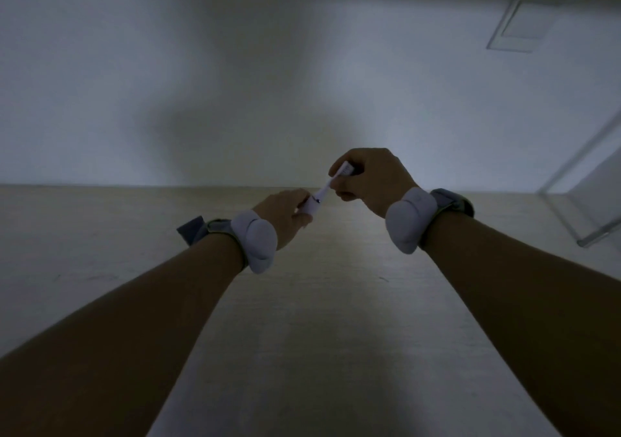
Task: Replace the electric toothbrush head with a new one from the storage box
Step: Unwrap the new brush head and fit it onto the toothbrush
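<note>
Both arms reach out over a pale wooden table (pixel 302 302) in dim light. My left hand (pixel 285 215) is closed around the white toothbrush handle (pixel 312 205), of which only the upper end shows. My right hand (pixel 373 178) pinches the white brush head (pixel 341 172), whose thin neck slants down-left to the handle. Head and handle look joined or touching; I cannot tell which. Each wrist carries a white padded band.
A clear plastic box (pixel 591 208) stands at the table's right edge, its contents not visible. A white wall (pixel 235 84) rises behind the table. A pale rectangular panel (pixel 517 27) sits at the upper right.
</note>
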{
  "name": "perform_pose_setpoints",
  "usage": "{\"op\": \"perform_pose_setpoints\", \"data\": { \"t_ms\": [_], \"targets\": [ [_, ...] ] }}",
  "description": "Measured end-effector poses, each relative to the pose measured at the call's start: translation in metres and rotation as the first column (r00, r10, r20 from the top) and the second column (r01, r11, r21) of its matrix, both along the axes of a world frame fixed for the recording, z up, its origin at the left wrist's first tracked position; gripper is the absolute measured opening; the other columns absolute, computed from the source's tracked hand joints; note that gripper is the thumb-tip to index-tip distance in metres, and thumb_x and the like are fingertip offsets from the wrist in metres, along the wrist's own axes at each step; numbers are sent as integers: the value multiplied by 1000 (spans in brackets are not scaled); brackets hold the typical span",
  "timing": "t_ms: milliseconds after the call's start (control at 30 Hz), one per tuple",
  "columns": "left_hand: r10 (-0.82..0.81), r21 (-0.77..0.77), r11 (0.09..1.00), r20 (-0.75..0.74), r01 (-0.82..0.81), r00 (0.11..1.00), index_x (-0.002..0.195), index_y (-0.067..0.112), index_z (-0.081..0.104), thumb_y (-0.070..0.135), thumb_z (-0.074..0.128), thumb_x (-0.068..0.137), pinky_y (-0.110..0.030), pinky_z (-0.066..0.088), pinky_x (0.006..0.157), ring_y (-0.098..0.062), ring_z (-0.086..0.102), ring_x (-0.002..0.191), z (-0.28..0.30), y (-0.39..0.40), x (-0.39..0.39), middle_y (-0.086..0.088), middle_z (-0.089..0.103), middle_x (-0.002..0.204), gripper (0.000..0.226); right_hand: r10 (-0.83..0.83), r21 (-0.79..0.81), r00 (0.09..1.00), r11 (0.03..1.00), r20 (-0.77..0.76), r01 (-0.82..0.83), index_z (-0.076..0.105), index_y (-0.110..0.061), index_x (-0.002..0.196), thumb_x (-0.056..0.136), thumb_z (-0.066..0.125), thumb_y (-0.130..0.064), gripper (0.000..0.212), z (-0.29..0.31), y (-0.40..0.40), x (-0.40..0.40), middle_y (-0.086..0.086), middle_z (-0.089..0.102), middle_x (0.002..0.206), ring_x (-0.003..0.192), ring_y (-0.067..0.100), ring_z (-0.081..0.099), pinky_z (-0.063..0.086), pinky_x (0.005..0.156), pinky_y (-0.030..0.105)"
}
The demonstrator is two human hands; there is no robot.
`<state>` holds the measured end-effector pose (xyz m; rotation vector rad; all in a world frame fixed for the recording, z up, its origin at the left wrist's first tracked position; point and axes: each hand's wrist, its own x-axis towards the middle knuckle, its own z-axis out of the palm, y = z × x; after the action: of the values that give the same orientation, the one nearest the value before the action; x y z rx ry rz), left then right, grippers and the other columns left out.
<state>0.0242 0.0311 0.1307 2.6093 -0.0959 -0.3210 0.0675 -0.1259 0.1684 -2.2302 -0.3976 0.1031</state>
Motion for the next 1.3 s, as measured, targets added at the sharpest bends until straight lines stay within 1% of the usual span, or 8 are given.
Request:
{"op": "perform_pose_setpoints", "data": {
  "t_ms": [267, 400, 533, 633, 700, 867, 1067, 1300],
  "targets": [
    [24, -2, 1000, -77, -24, 997, 131, 9, 49, 24, 61, 93, -35, 47, 94, -31, 61, 115, -8, -5, -1, -12, 59, 134, 43, -30, 106, 999, 994, -29, 33, 66, 4, 100, 86, 62, -4, 17, 5, 14, 4, 28, 71, 99, 88, 40, 70, 60, 81, 47],
    [44, 21, 999, -86, -43, 995, 99, 17, 45, 30, 61, 93, -32, 40, 79, -26, 52, 90, -22, -5, 0, -11, 58, 103, 22, -39, 116, 999, 992, -29, 42, 66, 3, 104, 88, 59, -4, 19, 4, 16, 7, 20, 69, 92, 88, 37, 70, 61, 80, 45],
    [47, 12, 999, -114, -46, 992, 94, 17, 43, 32, 62, 92, -30, 36, 78, -24, 47, 84, -26, -10, 0, 3, 46, 76, 25, -43, 46, 999, 998, -15, 44, 69, 3, 100, 88, 59, -9, 19, 0, 15, 8, 20, 71, 90, 85, 34, 71, 62, 75, 38],
    [53, 21, 998, -113, -51, 992, 92, 15, 43, 33, 63, 91, -31, 35, 76, -24, 46, 83, -28, -13, 1, 4, 42, 72, 27, -59, -12, 998, 998, 32, 60, 70, 6, 94, 87, 61, -13, 23, -3, 15, 10, 26, 74, 92, 85, 39, 71, 58, 85, 47],
    [61, 21, 998, -127, -58, 990, 93, 15, 44, 34, 61, 92, -31, 35, 77, -24, 46, 84, -30, -13, 0, 1, 47, 77, 26, -79, -6, 997, 997, 21, 79, 70, 6, 95, 86, 62, -15, 24, -7, 17, 13, 26, 74, 92, 85, 39, 71, 58, 85, 48],
    [114, -95, 986, -190, -133, 975, 124, 5, 55, 32, 63, 91, -38, 50, 91, -23, 54, 90, -42, -15, -3, -16, 63, 125, 43, -149, 131, 971, 976, -188, 175, 64, -4, 107, 83, 67, -13, 26, -37, 27, 23, 23, 71, 102, 87, 37, 70, 61, 78, 47],
    [178, -107, 969, -326, -223, 928, 129, 4, 50, 27, 65, 90, -46, 54, 98, -37, 63, 111, -78, -10, -12, -17, 61, 131, 47, -129, 77, 911, 982, -392, 172, 55, -2, 115, 88, 56, -9, 28, -91, 38, 18, 26, 69, 101, 95, 39, 70, 60, 83, 49],
    [285, -163, 916, -376, -366, 881, 136, 7, 36, 19, 73, 84, -47, 57, 92, -39, 67, 104, -109, -3, -15, -20, 64, 124, 65, -73, -27, 880, 997, -469, 69, 66, 0, 108, 93, 52, -11, 24, -136, 55, 18, 26, 68, 112, 99, 42, 66, 56, 88, 53]
  ]
}}
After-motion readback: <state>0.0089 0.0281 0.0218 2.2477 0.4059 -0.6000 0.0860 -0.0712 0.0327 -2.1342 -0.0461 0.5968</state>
